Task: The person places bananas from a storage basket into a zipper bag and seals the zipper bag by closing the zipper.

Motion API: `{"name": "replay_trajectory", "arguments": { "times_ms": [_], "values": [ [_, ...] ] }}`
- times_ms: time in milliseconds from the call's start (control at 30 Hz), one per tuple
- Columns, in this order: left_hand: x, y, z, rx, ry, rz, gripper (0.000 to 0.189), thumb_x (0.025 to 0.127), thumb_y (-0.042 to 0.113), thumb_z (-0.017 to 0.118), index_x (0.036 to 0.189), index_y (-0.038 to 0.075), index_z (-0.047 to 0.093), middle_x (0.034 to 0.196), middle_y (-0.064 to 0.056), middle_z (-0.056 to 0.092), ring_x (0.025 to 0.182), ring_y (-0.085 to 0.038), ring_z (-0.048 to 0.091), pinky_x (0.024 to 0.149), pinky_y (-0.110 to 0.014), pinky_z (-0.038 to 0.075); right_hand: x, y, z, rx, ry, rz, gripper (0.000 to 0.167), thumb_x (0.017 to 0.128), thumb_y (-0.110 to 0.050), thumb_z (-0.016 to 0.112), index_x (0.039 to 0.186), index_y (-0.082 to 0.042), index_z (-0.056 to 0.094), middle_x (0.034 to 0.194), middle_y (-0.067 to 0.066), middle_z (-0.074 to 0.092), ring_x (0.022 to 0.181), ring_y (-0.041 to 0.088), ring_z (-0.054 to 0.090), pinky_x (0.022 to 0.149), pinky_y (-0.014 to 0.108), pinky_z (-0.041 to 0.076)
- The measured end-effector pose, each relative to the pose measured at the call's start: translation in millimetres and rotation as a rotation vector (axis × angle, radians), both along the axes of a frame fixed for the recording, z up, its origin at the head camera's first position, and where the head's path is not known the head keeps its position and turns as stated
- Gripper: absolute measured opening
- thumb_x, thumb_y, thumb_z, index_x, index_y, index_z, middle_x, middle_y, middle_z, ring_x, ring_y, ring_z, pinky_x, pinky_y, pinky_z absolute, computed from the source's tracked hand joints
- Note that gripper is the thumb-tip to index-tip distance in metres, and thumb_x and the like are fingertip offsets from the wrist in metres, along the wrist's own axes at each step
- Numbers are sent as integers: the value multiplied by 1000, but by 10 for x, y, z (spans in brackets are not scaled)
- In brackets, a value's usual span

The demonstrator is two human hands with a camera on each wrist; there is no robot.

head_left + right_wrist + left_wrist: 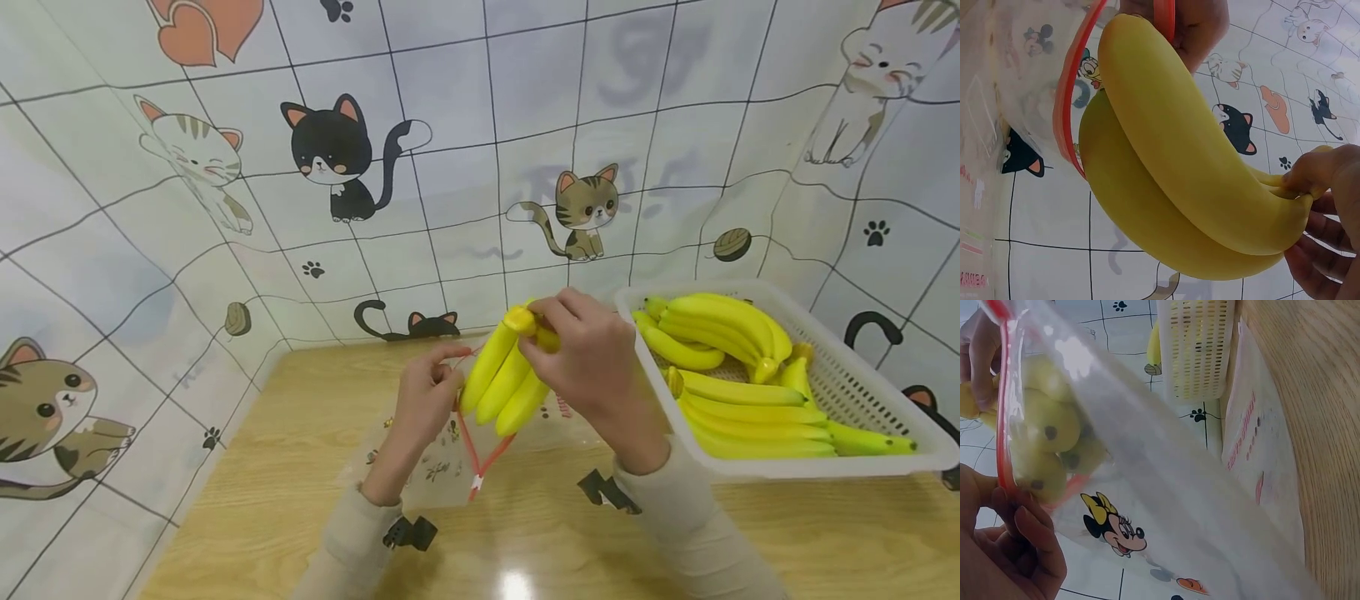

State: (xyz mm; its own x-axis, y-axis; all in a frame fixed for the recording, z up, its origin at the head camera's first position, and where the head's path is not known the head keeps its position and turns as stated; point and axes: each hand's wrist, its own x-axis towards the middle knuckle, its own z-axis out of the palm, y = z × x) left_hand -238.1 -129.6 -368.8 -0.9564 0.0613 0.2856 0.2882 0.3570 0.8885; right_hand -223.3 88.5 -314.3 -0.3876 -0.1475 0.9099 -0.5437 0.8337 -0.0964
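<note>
Currently pinching banana bunch [500, 383] with right grip [583, 346], zip bag [441, 477] with left grip [426, 396], risking snagging if opened too narrowly.

Wrinkly grid backdrop [457, 200] is full of cartoon cats [332, 148] lol, plus paw prints [876, 233], yarn balls [732, 244] and orange hearts [187, 37]. Desk [225, 500] is light wood-grain.
</note>
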Motion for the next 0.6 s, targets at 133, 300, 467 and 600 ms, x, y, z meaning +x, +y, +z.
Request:
{"name": "replay_trajectory", "arguments": {
  "times_ms": [133,300,467,600],
  "values": [
    [21,-10,11,-11,-32,32,43,92,1,54,128,15,72,55,1,45,40,-10,32,40,-22,30,-7,-37,-17,2,38,9,21,79,-18,83,94,-4,78,80,8,69,62,21,61,54,33,52],
    [28,-9,17,-13,-30,22,44,91,0,53,129,14,72,55,1,45,42,-10,34,42,-23,31,-38,-55,-61,7,61,9,23,77,-18,85,92,-2,77,78,9,68,60,20,61,52,31,51],
    [28,8,35,-16,-3,2,45,91,0,51,129,13,72,53,1,44,42,-11,36,42,-23,30,-60,-78,-112,13,31,-2,19,79,-19,84,90,-5,77,76,5,65,57,18,57,50,29,47],
    [24,12,29,-14,0,-3,44,91,0,51,127,13,73,53,1,45,41,-10,35,42,-24,29,-66,-118,-154,25,6,-10,19,79,-20,84,90,-7,76,75,4,64,56,16,56,49,27,46]
  ]
}}
